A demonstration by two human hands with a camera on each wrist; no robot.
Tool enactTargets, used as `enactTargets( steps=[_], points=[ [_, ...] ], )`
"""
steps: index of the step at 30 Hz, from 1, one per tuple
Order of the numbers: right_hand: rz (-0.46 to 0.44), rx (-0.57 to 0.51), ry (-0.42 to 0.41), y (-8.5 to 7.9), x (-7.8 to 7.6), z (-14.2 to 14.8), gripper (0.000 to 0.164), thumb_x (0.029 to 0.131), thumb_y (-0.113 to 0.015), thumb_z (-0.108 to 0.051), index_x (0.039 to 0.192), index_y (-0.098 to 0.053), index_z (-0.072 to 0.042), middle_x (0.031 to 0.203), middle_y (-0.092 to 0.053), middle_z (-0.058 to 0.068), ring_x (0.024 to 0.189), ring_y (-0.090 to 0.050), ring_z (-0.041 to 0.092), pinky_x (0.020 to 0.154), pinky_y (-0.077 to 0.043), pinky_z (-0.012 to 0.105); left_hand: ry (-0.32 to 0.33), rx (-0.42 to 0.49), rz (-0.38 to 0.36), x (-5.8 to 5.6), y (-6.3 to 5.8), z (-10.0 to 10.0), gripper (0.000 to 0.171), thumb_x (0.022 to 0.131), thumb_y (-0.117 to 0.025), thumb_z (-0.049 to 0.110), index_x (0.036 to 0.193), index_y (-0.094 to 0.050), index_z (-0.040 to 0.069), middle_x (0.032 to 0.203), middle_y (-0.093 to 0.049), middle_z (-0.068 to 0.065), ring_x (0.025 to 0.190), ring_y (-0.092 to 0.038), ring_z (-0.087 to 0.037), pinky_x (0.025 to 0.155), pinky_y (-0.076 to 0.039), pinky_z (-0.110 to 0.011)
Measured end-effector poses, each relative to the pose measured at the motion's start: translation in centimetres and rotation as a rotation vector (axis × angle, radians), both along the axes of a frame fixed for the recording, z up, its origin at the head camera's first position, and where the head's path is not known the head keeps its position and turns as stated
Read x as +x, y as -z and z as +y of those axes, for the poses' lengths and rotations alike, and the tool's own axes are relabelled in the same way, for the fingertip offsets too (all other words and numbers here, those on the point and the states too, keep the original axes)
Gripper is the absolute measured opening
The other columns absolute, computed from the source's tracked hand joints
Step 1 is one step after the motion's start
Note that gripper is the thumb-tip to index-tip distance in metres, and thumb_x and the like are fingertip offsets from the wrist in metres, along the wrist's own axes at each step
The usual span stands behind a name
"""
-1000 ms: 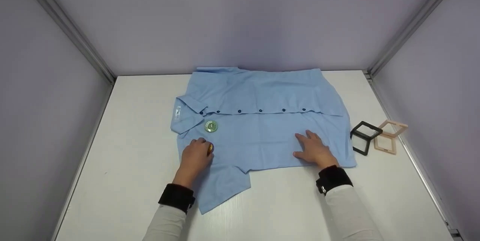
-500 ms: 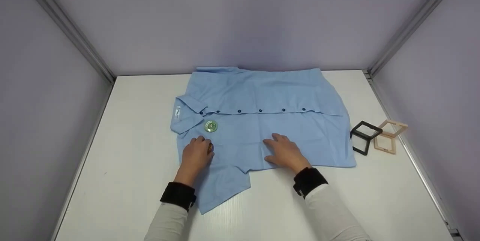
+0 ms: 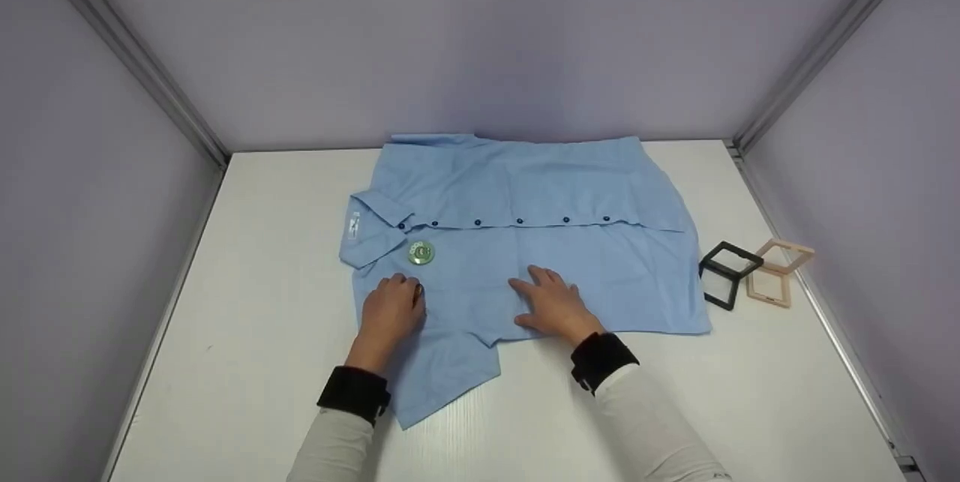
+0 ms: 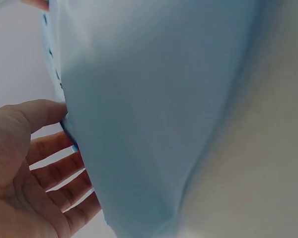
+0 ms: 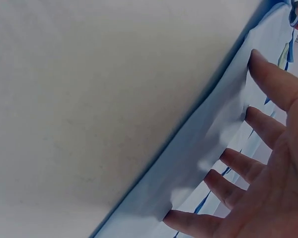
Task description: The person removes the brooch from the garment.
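Note:
A light blue short-sleeved shirt (image 3: 480, 272) lies flat on its back, collar to the left, dark buttons along its front. On its chest sits a round green badge (image 3: 421, 252). My left hand (image 3: 391, 309) is over the near shoulder, thumb and fingers pinching a small round badge (image 3: 419, 291) that is mostly hidden behind them. In the left wrist view the thumb and fingers (image 4: 54, 171) curve around that spot at the cloth. My right hand (image 3: 553, 306) rests on the shirt's near side with fingers spread; in the right wrist view the fingertips (image 5: 253, 57) touch the fabric.
A black square frame (image 3: 727, 272) and a light wooden-coloured frame (image 3: 772, 294), each opened at an angle, stand beside the hem at the right. The white table (image 3: 270, 302) is enclosed by grey panels at the back and sides.
My right hand has slid left across the shirt, from near the hem to its middle. The left hand stays in place, turning slightly so that less of the small orange-gold badge shows.

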State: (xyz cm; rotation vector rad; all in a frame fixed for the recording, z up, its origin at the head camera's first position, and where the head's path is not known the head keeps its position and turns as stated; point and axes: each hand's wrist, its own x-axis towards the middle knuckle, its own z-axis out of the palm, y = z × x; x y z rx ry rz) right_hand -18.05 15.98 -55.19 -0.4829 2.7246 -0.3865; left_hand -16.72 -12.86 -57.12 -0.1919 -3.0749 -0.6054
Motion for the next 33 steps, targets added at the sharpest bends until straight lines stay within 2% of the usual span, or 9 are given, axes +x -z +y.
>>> enactTargets(
  steps=[4,6,9,13,17,21,24,29,33],
  points=[
    [-0.017,-0.002,0.004,-0.1,0.0,-0.1,0.065,0.089,-0.073,-0.034,0.147,-0.047,-0.022,0.156,-0.029,0.015,0.141,-0.024,0.041,0.103,-0.025,0.071,-0.006,-0.026,-0.031,0.0,-0.1,0.2,0.031,0.1,-0.054,0.02,0.125,-0.064,0.004,0.109,-0.065,-0.018,0.097,-0.062,-0.037,0.079,-0.051,-0.052],
    [-0.021,-0.001,0.001,0.0,0.0,0.0,0.065,0.09,-0.072,-0.034,0.148,-0.046,-0.022,0.156,-0.029,0.015,0.142,-0.024,0.041,0.103,-0.025,0.071,-0.002,-0.035,-0.046,-0.1,0.0,0.2,0.031,0.1,-0.053,0.021,0.126,-0.064,0.007,0.109,-0.064,-0.018,0.097,-0.061,-0.037,0.079,-0.051,-0.052],
    [-0.021,-0.005,-0.001,0.1,0.1,0.0,0.065,0.09,-0.072,-0.034,0.148,-0.047,-0.022,0.156,-0.029,0.016,0.142,-0.023,0.041,0.103,-0.025,0.071,-0.003,-0.026,-0.047,-0.1,0.0,0.2,0.028,0.1,-0.054,0.019,0.121,-0.066,0.007,0.107,-0.064,-0.017,0.095,-0.061,-0.035,0.078,-0.051,-0.051],
    [-0.018,0.004,-0.01,0.1,0.0,0.0,0.064,0.09,-0.071,-0.035,0.148,-0.046,-0.022,0.155,-0.029,0.016,0.142,-0.023,0.041,0.102,-0.025,0.072,-0.008,0.013,-0.004,0.0,0.0,0.1,0.022,0.098,-0.058,0.015,0.115,-0.068,0.005,0.101,-0.065,-0.016,0.091,-0.062,-0.034,0.075,-0.052,-0.05],
    [-0.014,-0.001,-0.017,0.2,0.0,0.0,0.063,0.09,-0.071,-0.035,0.147,-0.047,-0.022,0.154,-0.029,0.017,0.141,-0.024,0.041,0.101,-0.026,0.073,-0.032,0.045,0.04,0.2,-0.1,-0.1,0.022,0.095,-0.061,0.01,0.114,-0.067,0.002,0.097,-0.066,-0.017,0.087,-0.064,-0.036,0.072,-0.053,-0.049],
    [-0.018,-0.009,-0.018,0.1,0.1,0.1,0.063,0.091,-0.071,-0.035,0.148,-0.047,-0.022,0.155,-0.029,0.017,0.141,-0.024,0.041,0.101,-0.026,0.073,-0.091,0.063,0.066,0.3,-0.5,-0.2,0.013,0.093,-0.063,0.011,0.099,-0.067,0.0,0.084,-0.065,-0.016,0.077,-0.065,-0.034,0.064,-0.053,-0.047],
    [-0.019,-0.005,-0.023,0.1,0.1,0.1,0.063,0.091,-0.07,-0.035,0.148,-0.046,-0.022,0.155,-0.028,0.017,0.142,-0.023,0.041,0.101,-0.026,0.073,-0.123,0.056,0.084,0.3,-0.7,-0.4,0.012,0.091,-0.065,0.012,0.085,-0.067,0.002,0.074,-0.063,-0.012,0.069,-0.064,-0.03,0.058,-0.051,-0.045],
    [-0.022,-0.004,-0.025,0.0,0.1,0.1,0.064,0.091,-0.07,-0.035,0.149,-0.045,-0.022,0.156,-0.028,0.017,0.142,-0.022,0.041,0.102,-0.025,0.072,-0.14,0.049,0.121,0.1,-0.8,-0.7,0.016,0.093,-0.067,0.016,0.083,-0.07,0.004,0.072,-0.063,-0.008,0.067,-0.063,-0.028,0.056,-0.05,-0.045],
    [-0.04,0.004,-0.02,0.0,0.0,0.2,0.065,0.092,-0.069,-0.037,0.15,-0.043,-0.023,0.157,-0.026,0.015,0.143,-0.021,0.04,0.104,-0.023,0.071,-0.156,0.118,0.123,0.2,-1.0,-1.0,0.018,0.095,-0.065,0.019,0.087,-0.072,0.004,0.076,-0.066,-0.009,0.071,-0.065,-0.03,0.059,-0.05,-0.047]
  ],
)
